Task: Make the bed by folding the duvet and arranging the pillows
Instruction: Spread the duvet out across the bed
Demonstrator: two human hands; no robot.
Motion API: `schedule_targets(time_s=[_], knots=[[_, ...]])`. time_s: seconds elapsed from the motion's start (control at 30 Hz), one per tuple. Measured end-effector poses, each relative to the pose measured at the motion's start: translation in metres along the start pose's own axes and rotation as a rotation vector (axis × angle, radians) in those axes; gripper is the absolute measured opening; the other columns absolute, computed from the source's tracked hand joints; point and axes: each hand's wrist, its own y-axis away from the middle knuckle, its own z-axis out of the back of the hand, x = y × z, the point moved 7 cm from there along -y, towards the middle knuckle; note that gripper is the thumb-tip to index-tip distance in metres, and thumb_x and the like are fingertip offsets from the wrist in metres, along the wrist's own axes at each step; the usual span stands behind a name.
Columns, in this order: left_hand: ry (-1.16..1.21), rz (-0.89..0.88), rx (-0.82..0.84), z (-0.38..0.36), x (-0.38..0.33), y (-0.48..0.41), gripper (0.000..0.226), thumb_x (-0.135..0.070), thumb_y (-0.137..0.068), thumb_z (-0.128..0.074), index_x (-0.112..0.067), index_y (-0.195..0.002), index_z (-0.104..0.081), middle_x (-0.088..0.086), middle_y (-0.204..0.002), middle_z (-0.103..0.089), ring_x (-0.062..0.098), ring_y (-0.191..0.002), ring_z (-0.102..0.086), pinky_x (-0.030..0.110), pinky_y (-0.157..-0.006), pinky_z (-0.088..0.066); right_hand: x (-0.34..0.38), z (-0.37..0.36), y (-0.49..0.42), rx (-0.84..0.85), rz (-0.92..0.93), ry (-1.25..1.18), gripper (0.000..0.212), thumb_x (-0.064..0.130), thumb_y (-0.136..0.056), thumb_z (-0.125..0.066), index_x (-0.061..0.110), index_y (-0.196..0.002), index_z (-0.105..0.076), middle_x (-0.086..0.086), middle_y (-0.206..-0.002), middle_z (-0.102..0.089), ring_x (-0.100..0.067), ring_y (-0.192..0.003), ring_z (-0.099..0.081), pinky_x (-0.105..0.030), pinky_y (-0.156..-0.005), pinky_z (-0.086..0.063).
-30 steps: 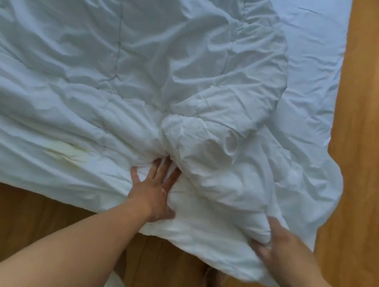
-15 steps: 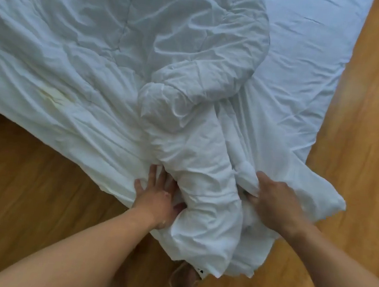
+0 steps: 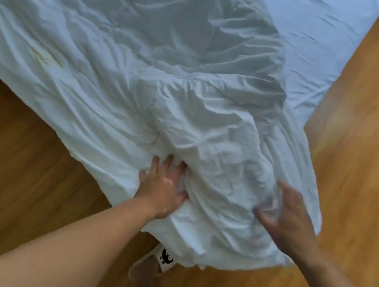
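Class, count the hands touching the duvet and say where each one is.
2. The left hand presses the duvet at its bunched near edge; the right hand, blurred, meets the fold further right.

Left hand (image 3: pixel 164 188) flat, palm down, fingers straight, right hand (image 3: pixel 291 218) blurred, fingers loosely spread.

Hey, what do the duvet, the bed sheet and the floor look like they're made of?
The duvet looks like matte white woven fabric, perhaps cotton, over padding: fine creases, thick puffy folds. The sheet looks like thin pale cloth, lying flat with shallow wrinkles. The floor looks like wood or wood-look laminate: grain streaks, mild sheen.
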Motion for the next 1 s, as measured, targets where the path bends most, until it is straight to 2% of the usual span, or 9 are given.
schedule_targets(time_s=[0.07,0.13,0.27,0.47,0.57,0.7,0.77,0.9,1.0], knots=[[-0.017,0.014,0.07,-0.024,-0.023,0.011,0.079,-0.07,-0.091,-0.039,-0.055,-0.15,0.012,-0.005,-0.165,0.022,0.034,-0.152,0.018,0.065,-0.119,-0.004,0.047,-0.022,-0.018,0.136,0.09,-0.14,0.092,0.057,-0.065,-0.086,0.031,-0.141,-0.04,0.015,-0.128,-0.05,-0.009,-0.114,-0.05,-0.028,-0.093,-0.043],[-0.096,0.056,0.111,-0.04,-0.029,0.015,0.076,-0.071,-0.093,-0.034,-0.058,-0.149,0.016,-0.003,-0.162,0.034,0.035,-0.151,0.025,0.067,-0.118,-0.001,0.048,-0.046,-0.034,0.15,0.004,-0.146,0.097,0.062,-0.063,-0.083,0.025,-0.142,-0.042,0.008,-0.132,-0.056,-0.017,-0.117,-0.055,-0.031,-0.092,-0.045],[-0.135,0.068,0.185,-0.041,-0.018,0.004,0.083,-0.076,-0.089,-0.041,-0.061,-0.148,0.015,-0.004,-0.161,0.036,0.036,-0.151,0.024,0.068,-0.118,-0.007,0.018,-0.056,-0.04,0.152,-0.125,0.052,0.06,0.058,-0.083,-0.067,0.018,-0.126,-0.054,-0.005,-0.114,-0.069,-0.031,-0.104,-0.063,-0.035,-0.078,-0.042],[-0.152,0.097,0.239,-0.044,-0.025,-0.008,0.088,-0.071,-0.087,-0.052,-0.066,-0.144,0.014,-0.005,-0.16,0.038,0.039,-0.148,0.029,0.074,-0.115,-0.007,-0.039,-0.043,0.018,0.203,-0.168,-0.095,0.033,0.048,-0.094,-0.061,0.02,-0.112,-0.059,-0.01,-0.116,-0.069,-0.034,-0.107,-0.06,-0.036,-0.081,-0.04],[-0.162,0.135,0.235,-0.046,-0.025,-0.009,0.092,-0.066,-0.086,-0.057,-0.056,-0.152,0.005,-0.007,-0.162,0.031,0.038,-0.148,0.031,0.074,-0.115,-0.004,-0.033,-0.081,0.045,0.404,-0.238,-0.144,0.039,0.05,-0.095,-0.056,0.021,-0.121,-0.056,-0.012,-0.125,-0.067,-0.035,-0.12,-0.058,-0.036,-0.093,-0.041],[-0.117,0.248,0.234,-0.039,-0.033,-0.013,0.105,-0.059,-0.083,-0.068,-0.048,-0.156,0.006,-0.011,-0.161,0.029,0.037,-0.15,0.025,0.072,-0.116,-0.011,-0.012,-0.047,-0.014,0.736,0.062,-0.079,0.053,0.069,-0.076,-0.07,0.032,-0.113,-0.062,0.013,-0.109,-0.069,-0.01,-0.101,-0.065,-0.03,-0.084,-0.051],[-0.093,0.3,0.218,-0.037,-0.038,-0.014,0.109,-0.054,-0.082,-0.072,-0.047,-0.156,0.007,-0.011,-0.161,0.031,0.037,-0.15,0.024,0.071,-0.116,-0.012,-0.007,0.012,-0.066,0.658,0.198,-0.081,0.059,0.074,-0.073,-0.068,0.034,-0.116,-0.062,0.015,-0.115,-0.065,-0.002,-0.102,-0.061,-0.026,-0.086,-0.05],[-0.069,0.363,0.209,-0.036,-0.046,-0.016,0.115,-0.047,-0.079,-0.076,-0.043,-0.156,0.01,-0.011,-0.162,0.025,0.035,-0.152,0.022,0.068,-0.118,-0.015,-0.001,0.079,-0.204,0.217,0.253,0.126,0.083,0.062,-0.085,-0.064,0.02,-0.151,-0.036,-0.009,-0.154,-0.037,-0.025,-0.142,-0.036,-0.043,-0.116,-0.033],[-0.067,0.405,0.258,-0.036,-0.047,-0.022,0.115,-0.046,-0.08,-0.075,-0.04,-0.157,0.01,-0.009,-0.163,0.023,0.035,-0.151,0.022,0.066,-0.119,-0.014,0.012,0.049,-0.258,0.317,0.258,0.285,0.084,0.059,-0.081,-0.066,0.011,-0.142,-0.033,-0.016,-0.134,-0.048,-0.037,-0.125,-0.048,-0.047,-0.101,-0.044]])
